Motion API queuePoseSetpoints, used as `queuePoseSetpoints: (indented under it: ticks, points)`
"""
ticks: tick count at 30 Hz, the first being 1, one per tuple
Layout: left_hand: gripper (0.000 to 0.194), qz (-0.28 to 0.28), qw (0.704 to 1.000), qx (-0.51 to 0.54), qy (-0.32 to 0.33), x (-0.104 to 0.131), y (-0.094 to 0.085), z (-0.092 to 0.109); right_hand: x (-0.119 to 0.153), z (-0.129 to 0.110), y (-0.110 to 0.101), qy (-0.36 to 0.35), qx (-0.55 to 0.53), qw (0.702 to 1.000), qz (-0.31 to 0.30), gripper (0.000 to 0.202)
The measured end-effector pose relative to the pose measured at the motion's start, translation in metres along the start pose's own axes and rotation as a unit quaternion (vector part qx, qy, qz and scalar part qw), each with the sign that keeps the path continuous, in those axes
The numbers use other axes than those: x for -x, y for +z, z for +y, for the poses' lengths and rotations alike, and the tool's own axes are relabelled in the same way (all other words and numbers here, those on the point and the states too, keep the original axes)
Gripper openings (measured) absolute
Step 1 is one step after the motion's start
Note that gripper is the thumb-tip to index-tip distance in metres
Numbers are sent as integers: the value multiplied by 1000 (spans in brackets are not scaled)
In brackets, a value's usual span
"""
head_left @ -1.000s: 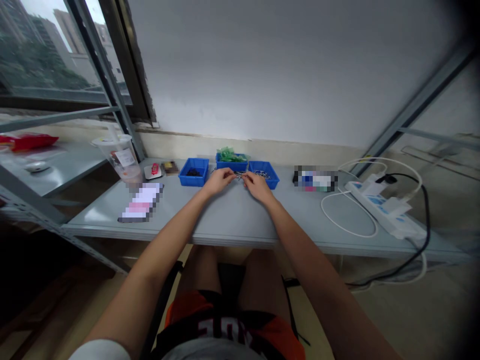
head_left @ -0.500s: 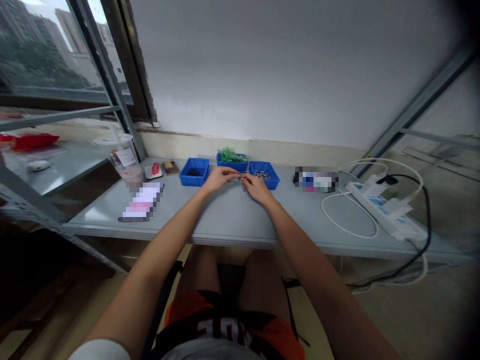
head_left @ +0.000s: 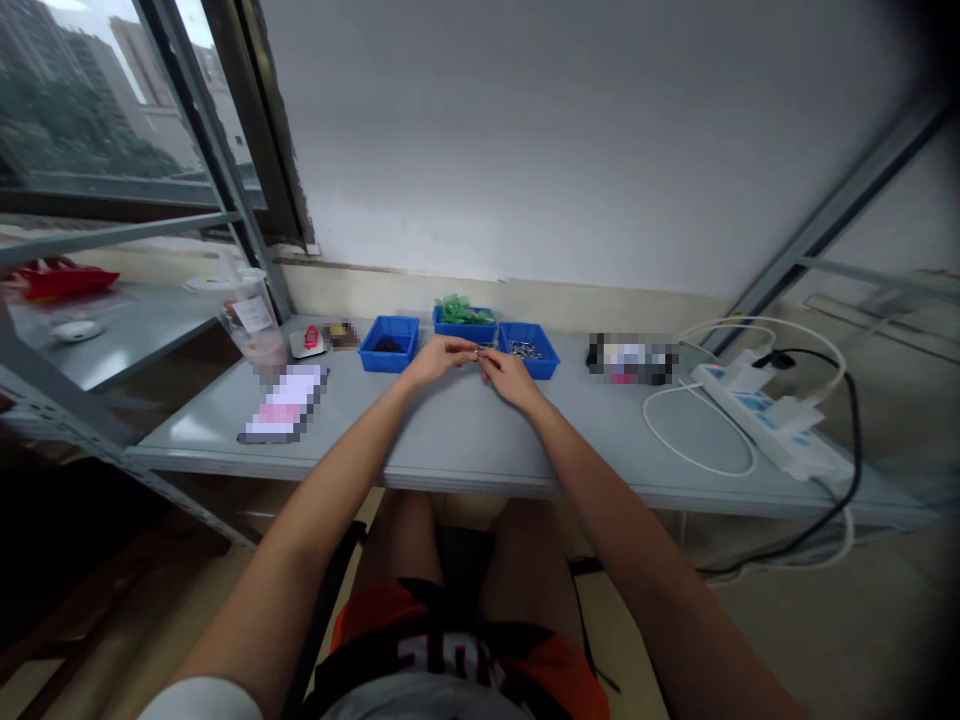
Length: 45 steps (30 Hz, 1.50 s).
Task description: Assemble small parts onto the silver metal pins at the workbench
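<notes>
Above the middle of the grey table (head_left: pixel 469 430), my left hand (head_left: pixel 441 357) and my right hand (head_left: pixel 509 374) meet fingertip to fingertip. Both are closed in a pinch around a tiny shiny piece (head_left: pixel 477 354), too small to name. Just right of my right hand stands a blue bin (head_left: pixel 550 366) with small silvery metal parts (head_left: pixel 525 350). To the left of my left hand is another blue bin (head_left: pixel 367 358) holding small dark parts (head_left: pixel 388 346). Behind the hands, a third blue bin (head_left: pixel 450 328) is heaped with green pieces (head_left: pixel 461 308).
Left on the table are a plastic drink cup (head_left: pixel 251 315), a phone (head_left: pixel 285 403) and a small red item (head_left: pixel 310 337). A blurred-out item (head_left: pixel 630 360) lies right. Farther right, a white power strip (head_left: pixel 780 430) trails white and black cables. A wall stands behind the table.
My hands stay almost in place, with a slight shift of the fingers around the tiny piece. At far left, the red item on the neighbouring table has moved a little.
</notes>
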State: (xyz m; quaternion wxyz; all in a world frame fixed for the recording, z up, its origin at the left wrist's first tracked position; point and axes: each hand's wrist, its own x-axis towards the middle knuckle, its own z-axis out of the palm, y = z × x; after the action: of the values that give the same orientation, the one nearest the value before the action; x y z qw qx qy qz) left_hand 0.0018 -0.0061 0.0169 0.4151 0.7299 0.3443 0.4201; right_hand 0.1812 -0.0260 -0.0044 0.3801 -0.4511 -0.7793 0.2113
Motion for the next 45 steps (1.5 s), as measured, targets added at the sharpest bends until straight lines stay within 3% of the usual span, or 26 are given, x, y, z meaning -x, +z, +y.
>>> queuePoseSetpoints:
  ticks: [6,13,21,30,45]
  points:
    - [19,7,1000,-11,-3,0,1,-5,1,-1,2,2,4,999,-39,29]
    - [18,-3,997,-71,-17,0,3,-13,-2,3,0,37,-1,999,20,26]
    - [20,-6,993,-114,6,-1,3,-13,0,5,-2,24,-1,1000,-8,21]
    - [26,-36,993,-116,6,2,4,-11,0,0,-5,29,21,999,11,21]
    - [25,0,992,-111,52,1,4,-6,1,1,-4,21,19,1000,-1,25]
